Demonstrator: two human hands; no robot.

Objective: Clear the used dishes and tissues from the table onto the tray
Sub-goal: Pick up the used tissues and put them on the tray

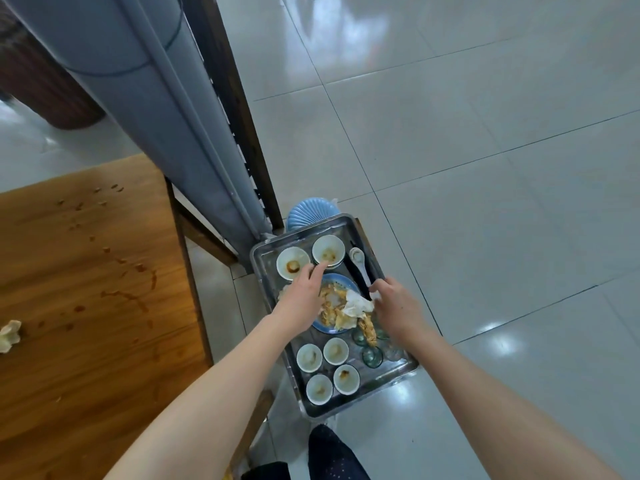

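Head view, looking down: at the far left a crumpled tissue (pixel 9 336) lies uncollected on the wooden table (pixel 86 289), whose top is streaked with brown drips and crumbs. Beyond the table's corner a grey padded column (pixel 156 116) slants across the frame. Right of it, set low over the tiled floor (pixel 485 202), stands the metal tray (pixel 304 233), with a ribbed blue object (pixel 311 211) just behind its far edge. My left hand (pixel 304 292) reaches over the tray with its fingers straight, the tips touching the near rim of the right bowl (pixel 328 250), which sits just beside the left bowl (pixel 293 263); both are white and stained brown. Between my hands sits a blue plate (pixel 341 279) piled with food scraps and a used tissue (pixel 358 304). Nearer to me four small white cups (pixel 336 351) are grouped in the tray's corner, with green glass cups (pixel 372 356) beside them. A white spoon (pixel 356 256) lies along the tray's right side. My right hand (pixel 394 306) rests at that side, fingers curled downward by the spoon's handle; whether it holds anything I cannot tell. My knee (pixel 332 452), in dark dotted cloth, shows at the bottom edge.
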